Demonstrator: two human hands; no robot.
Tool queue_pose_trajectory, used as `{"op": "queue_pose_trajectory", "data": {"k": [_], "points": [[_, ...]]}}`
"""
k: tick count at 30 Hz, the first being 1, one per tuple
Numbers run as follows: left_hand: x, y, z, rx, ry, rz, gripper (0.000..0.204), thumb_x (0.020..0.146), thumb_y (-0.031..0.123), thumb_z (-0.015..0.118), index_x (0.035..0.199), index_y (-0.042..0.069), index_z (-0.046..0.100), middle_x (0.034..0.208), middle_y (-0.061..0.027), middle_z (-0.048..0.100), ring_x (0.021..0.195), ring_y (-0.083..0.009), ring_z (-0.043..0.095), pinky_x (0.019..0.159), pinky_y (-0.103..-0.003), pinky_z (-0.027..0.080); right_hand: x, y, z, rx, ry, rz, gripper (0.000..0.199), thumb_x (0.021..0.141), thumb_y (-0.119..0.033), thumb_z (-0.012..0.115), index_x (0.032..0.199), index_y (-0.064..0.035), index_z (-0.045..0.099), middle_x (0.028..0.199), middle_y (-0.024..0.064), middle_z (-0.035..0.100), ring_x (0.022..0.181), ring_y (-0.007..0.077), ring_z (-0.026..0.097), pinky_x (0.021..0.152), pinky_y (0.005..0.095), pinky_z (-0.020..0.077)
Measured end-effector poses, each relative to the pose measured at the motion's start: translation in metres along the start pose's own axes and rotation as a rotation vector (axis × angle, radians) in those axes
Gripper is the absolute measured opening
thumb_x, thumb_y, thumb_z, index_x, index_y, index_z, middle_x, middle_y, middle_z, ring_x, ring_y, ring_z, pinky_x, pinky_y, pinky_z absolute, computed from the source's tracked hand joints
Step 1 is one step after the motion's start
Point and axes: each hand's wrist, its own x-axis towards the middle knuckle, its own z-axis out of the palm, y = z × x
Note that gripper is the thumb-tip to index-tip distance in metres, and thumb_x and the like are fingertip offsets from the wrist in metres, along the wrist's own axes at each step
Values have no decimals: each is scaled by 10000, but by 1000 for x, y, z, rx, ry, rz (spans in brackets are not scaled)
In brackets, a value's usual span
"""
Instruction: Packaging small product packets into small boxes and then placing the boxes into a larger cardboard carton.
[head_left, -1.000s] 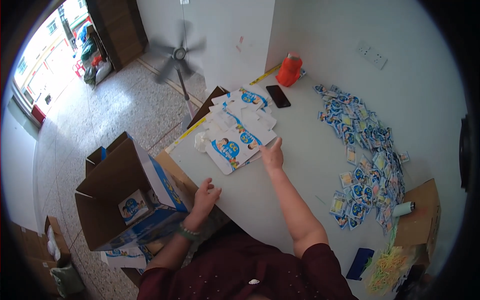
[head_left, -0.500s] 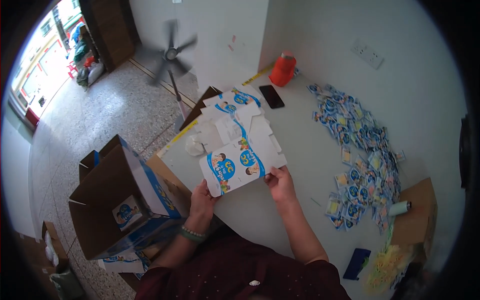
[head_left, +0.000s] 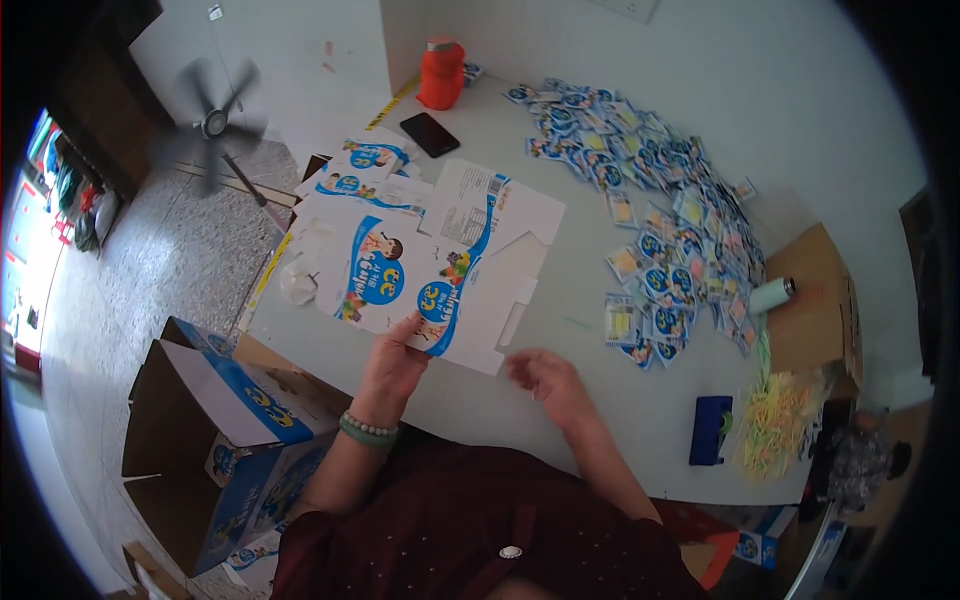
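Note:
A flat, unfolded carton [head_left: 510,290], white with blue bands and cartoon figures, is tilted over the table in front of me. My left hand [head_left: 392,362] grips its lower edge, thumb on top; the fingers underneath are hidden. Just off the carton's lower right corner is my right hand [head_left: 545,385], its fingers loosely curled and apart, with nothing visible in them. More printed carton sheets [head_left: 365,185] lie beyond and to the left of the held one, partly overlapped by it.
Many small printed sachets [head_left: 650,200] are heaped along the right side of the table [head_left: 480,410]. A phone [head_left: 430,134] and red bottle [head_left: 441,75] stand at the back. At right are a tape dispenser [head_left: 712,430] and thin yellow strips [head_left: 775,425]. An open box [head_left: 190,440] sits left.
The carton has turned and opened out wider, showing another panel. My right hand has come off its edge and moved down slightly. The whole view has shifted toward the right.

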Motion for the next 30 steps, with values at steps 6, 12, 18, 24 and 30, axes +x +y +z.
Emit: {"op": "queue_pose_trajectory", "data": {"k": [6,12,18,24,30], "points": [[-2,-19,26,155,91,-4,321,907,84,545,1208,-16,496,1174,-138,596,1036,-251,611,904,-408,503,-12,-42,-5,582,-18,-113,297,895,-124,545,1171,-14,538,1087,96,602,935,198,591,850,288,452],[14,-27,11,189,27,-128,335,910,96,525,1221,-24,497,1202,-126,584,1066,-253,587,942,-413,468,-18,-45,-13,-585,712,-731,392,770,-40,649,1142,-9,529,1031,169,586,940,324,578,816,369,481],[19,-50,-10,119,-198,-348,404,898,128,534,1286,36,473,1248,-98,560,1150,-240,521,1008,-401,401,12,12,-15,-455,786,-635,375,749,-130,681,1102,-71,569,1031,69,533,868,163,546,747,301,479],[34,-48,-17,276,-241,-472,565,865,214,605,1354,17,402,1423,-141,395,1310,-313,355,1108,-521,232,3,6,-33,-127,566,-564,279,667,-87,640,931,-29,572,877,50,604,802,143,570,698,312,464],[45,-44,-6,451,264,-582,367,883,154,575,1215,8,520,1127,-122,592,1119,-306,497,1079,-530,271,-40,-2,-47,10,736,-395,193,656,-93,597,842,-44,584,807,131,616,747,294,602,656,386,458]]}}
